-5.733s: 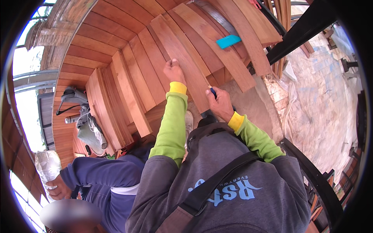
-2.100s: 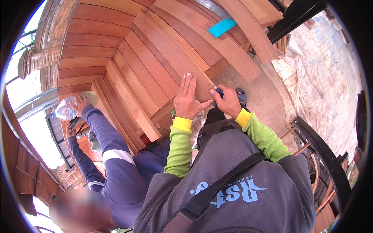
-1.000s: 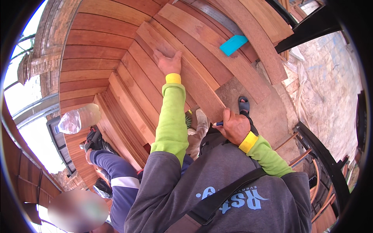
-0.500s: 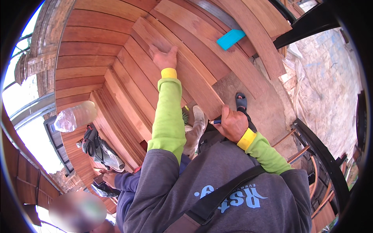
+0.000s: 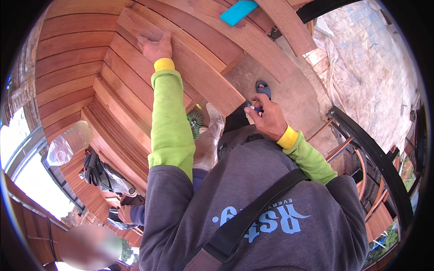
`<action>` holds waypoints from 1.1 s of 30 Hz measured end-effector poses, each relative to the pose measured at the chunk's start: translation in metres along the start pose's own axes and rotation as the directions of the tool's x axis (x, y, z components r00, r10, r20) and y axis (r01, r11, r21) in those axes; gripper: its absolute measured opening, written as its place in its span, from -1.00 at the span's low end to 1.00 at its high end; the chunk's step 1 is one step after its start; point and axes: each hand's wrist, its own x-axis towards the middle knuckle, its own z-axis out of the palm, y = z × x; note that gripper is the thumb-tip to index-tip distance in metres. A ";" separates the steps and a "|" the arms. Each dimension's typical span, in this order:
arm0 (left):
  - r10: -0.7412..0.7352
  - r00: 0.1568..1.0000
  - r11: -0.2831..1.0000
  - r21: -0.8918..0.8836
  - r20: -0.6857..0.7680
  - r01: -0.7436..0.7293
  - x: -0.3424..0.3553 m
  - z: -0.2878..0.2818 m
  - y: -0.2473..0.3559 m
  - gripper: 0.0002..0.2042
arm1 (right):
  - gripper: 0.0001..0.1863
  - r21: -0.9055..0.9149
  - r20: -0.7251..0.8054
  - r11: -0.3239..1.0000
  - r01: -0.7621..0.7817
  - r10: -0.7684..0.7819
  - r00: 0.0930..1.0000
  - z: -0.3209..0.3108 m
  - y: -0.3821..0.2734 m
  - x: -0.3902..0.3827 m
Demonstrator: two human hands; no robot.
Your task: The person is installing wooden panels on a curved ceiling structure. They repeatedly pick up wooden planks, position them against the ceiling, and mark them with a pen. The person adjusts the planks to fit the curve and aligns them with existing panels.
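A long reddish-brown wooden plank point(image 5: 199, 74) slopes down toward me across other boards. My left hand point(image 5: 156, 46) holds it near its far end, thumb on the top face and fingers at the left edge. Just off the plank's near end, my right hand point(image 5: 267, 116) pinches a small blue pen or pencil point(image 5: 257, 109) between thumb and fingers. The pen's tip is partly covered by the fingers, and the hand is apart from the wood.
A turquoise flat plastic piece point(image 5: 238, 12) lies on boards at the far side. At left are a clear plastic bottle point(image 5: 70, 142), dark gloves point(image 5: 91, 168) and another person's hand point(image 5: 124, 214). A green coiled hose point(image 5: 194, 124) sits below the plank. Black metal framing point(image 5: 370, 147) stands right.
My right hand has come off the plank's near end and turned, still holding the pen. My left hand stays on the plank. The whole view has shifted, moving the scene up and left.
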 end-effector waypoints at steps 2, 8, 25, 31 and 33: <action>-0.003 1.000 1.000 0.020 0.001 0.003 0.000 0.000 0.001 0.01 | -0.74 0.122 -0.015 0.981 -0.150 0.153 0.988 -0.002 0.008 -0.002; -0.046 0.999 0.999 0.021 0.019 0.045 0.005 -0.001 -0.002 0.02 | -0.77 0.423 0.070 0.890 -0.171 0.156 0.985 0.012 0.010 0.003; -0.059 0.996 0.998 -0.021 0.063 0.061 0.007 -0.003 -0.006 0.03 | -0.67 0.738 0.417 0.424 -0.525 0.325 0.849 0.010 0.003 0.015; -0.051 0.997 0.999 0.006 0.056 0.050 0.008 -0.002 -0.007 0.04 | -0.72 0.777 0.533 0.212 -0.593 0.280 0.798 0.010 0.011 0.018; -0.047 0.997 0.999 0.008 0.058 0.047 0.008 -0.003 -0.007 0.04 | -0.75 0.782 0.552 0.159 -0.602 0.270 0.789 0.009 0.009 0.018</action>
